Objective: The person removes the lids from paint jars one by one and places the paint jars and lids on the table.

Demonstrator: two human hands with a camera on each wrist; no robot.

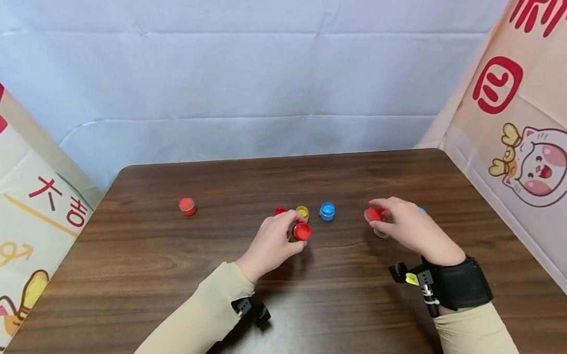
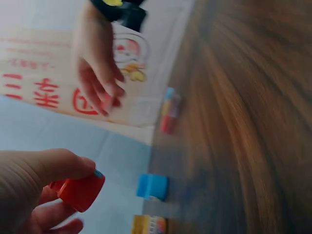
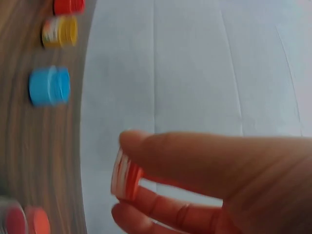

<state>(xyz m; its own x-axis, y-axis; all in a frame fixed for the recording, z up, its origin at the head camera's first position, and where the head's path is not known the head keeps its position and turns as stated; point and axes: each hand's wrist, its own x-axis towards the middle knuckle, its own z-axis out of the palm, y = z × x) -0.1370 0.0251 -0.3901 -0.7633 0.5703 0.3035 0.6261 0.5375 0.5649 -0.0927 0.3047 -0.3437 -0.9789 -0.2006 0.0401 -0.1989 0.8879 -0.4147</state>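
My left hand [image 1: 274,245] holds a small red paint jar [image 1: 302,231] between thumb and fingers, its round top facing up. In the left wrist view that same red jar [image 2: 83,191] is tilted in the fingertips. Over the right side of the table, my right hand [image 1: 404,225] pinches a small red lid [image 1: 373,214]. Seen from the right wrist, the lid [image 3: 126,176] has a whitish ridged rim and is held above the table. A pale round piece [image 1: 381,234] shows just below this hand, partly covered by it.
A blue jar [image 1: 327,211], a yellow jar [image 1: 302,213] and another red jar [image 1: 280,211] stand in a row mid-table. A red jar [image 1: 187,206] sits apart at the left. Something blue [image 1: 422,210] peeks out behind my right hand. Cloth [image 1: 280,78] hangs behind the table.
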